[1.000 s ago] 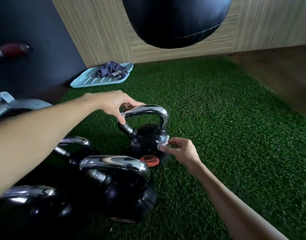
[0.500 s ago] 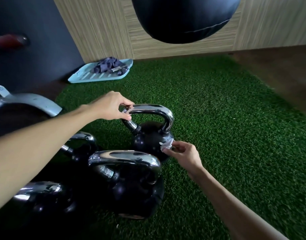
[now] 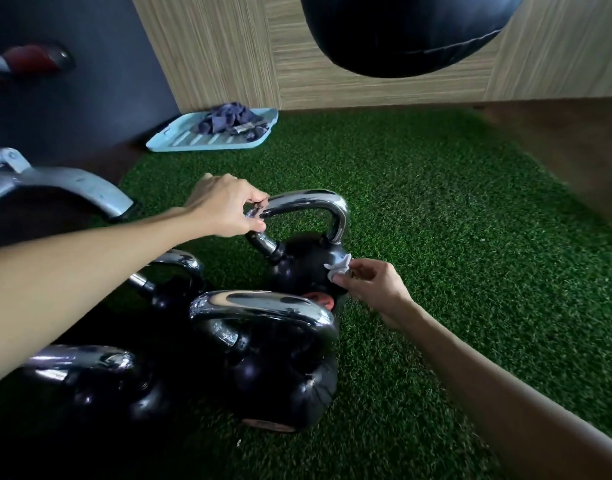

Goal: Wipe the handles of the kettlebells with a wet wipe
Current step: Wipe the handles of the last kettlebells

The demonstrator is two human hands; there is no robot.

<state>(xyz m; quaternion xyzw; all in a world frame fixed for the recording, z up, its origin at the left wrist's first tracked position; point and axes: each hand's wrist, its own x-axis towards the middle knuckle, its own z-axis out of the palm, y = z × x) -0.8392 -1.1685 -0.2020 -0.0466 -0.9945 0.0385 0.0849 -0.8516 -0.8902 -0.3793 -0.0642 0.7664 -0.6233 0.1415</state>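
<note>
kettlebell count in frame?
4. Far kettlebell on the turf, handle gripped by the left hand; second kettlebell partly behind the left arm; big kettlebell near centre; shadowed kettlebell at lower left. More may be hidden under the arm.

1. The far kettlebell (image 3: 306, 268) stands on the turf (image 3: 470, 237), directly behind the near kettlebell (image 3: 273, 372)
2. A third kettlebell (image 3: 174, 285) sits left of both
3. A tray (image 3: 193, 140) holding a cloth (image 3: 228, 121) lies farther back, by the wall (image 3: 211, 46)
</note>
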